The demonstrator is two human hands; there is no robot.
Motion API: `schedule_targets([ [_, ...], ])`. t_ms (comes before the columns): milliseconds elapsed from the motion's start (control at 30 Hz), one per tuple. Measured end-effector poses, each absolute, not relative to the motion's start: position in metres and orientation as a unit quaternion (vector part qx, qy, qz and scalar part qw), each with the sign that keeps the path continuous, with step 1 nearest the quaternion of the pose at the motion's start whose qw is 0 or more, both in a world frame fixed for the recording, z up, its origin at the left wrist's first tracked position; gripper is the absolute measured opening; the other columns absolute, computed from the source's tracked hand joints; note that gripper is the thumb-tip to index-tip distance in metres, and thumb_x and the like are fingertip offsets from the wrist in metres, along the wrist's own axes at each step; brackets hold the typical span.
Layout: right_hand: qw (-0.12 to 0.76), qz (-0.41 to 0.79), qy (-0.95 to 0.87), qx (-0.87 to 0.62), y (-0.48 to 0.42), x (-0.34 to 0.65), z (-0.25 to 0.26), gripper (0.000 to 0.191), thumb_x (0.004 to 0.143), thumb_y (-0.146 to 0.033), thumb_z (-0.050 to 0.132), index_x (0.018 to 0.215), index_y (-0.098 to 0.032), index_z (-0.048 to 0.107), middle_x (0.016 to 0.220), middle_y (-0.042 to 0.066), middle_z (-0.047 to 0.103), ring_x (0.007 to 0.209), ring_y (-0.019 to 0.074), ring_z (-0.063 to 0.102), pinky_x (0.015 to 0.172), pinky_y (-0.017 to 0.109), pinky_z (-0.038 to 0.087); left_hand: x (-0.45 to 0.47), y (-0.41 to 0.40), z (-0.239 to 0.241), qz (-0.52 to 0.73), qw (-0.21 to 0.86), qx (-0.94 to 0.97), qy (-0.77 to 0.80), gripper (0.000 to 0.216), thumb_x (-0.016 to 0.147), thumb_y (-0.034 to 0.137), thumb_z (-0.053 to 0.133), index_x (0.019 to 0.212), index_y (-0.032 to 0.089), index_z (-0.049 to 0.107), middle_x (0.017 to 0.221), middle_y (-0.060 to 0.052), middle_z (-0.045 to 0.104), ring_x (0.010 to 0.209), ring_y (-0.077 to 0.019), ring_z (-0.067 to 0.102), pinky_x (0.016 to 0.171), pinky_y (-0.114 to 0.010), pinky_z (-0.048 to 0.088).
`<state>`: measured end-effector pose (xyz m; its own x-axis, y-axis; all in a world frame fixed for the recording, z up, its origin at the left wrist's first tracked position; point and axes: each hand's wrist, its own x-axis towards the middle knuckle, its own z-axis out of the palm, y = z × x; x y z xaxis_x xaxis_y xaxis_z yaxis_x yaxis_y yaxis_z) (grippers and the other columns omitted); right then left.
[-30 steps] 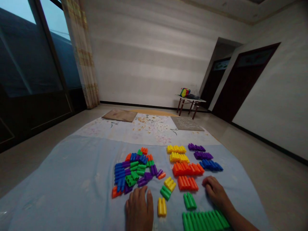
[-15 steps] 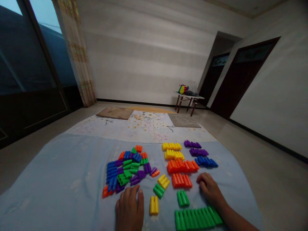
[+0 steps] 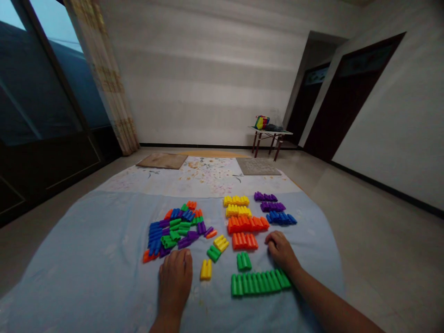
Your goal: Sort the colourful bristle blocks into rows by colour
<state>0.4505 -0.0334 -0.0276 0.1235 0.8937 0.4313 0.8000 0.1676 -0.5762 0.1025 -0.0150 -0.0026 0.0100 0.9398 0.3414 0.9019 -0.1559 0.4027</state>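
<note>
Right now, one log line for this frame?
left hand flat on blue sheet by mixed pile | right hand on sheet beside short orange row, near long green row

Glossy, smooth plastic blocks [image 3: 173,229] lie on a matt, soft light-blue cloth sheet [image 3: 86,259].

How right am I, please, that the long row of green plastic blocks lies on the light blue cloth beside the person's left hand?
Not quite. The head view shows the long row of green plastic blocks lying on the light blue cloth beside the person's right hand. The left hand rests flat farther over, next to a single yellow plastic block.
</note>
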Motion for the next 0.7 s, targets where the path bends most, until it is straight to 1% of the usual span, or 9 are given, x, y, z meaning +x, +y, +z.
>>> schedule_targets([
  [500,0.426,0.079,-0.641,-0.634,-0.0323,0.4476,-0.0267,0.015,0.071,-0.011,0.041,0.067,-0.021,0.052,0.071,0.004,0.056,0.077,0.0205,0.052,0.073,0.033,0.041,0.0981,-0.0088,-0.0051,0.255,0.027,0.720,0.645,0.042,0.090,0.039,0.027,0.089,0.016,0.062,0.087,-0.009,0.062,0.086,-0.0214,0.053,0.080,-0.036,0.041],
  [700,0.438,0.089,-0.637,-0.628,-0.0325,0.4480,-0.0283,0.015,0.070,-0.011,0.042,0.068,-0.020,0.054,0.070,0.005,0.057,0.076,0.0206,0.052,0.073,0.033,0.041,0.0976,-0.0099,-0.0039,0.246,0.037,0.721,0.647,0.041,0.090,0.039,0.028,0.090,0.017,0.062,0.089,-0.008,0.062,0.087,-0.0213,0.054,0.085,-0.037,0.041],
])
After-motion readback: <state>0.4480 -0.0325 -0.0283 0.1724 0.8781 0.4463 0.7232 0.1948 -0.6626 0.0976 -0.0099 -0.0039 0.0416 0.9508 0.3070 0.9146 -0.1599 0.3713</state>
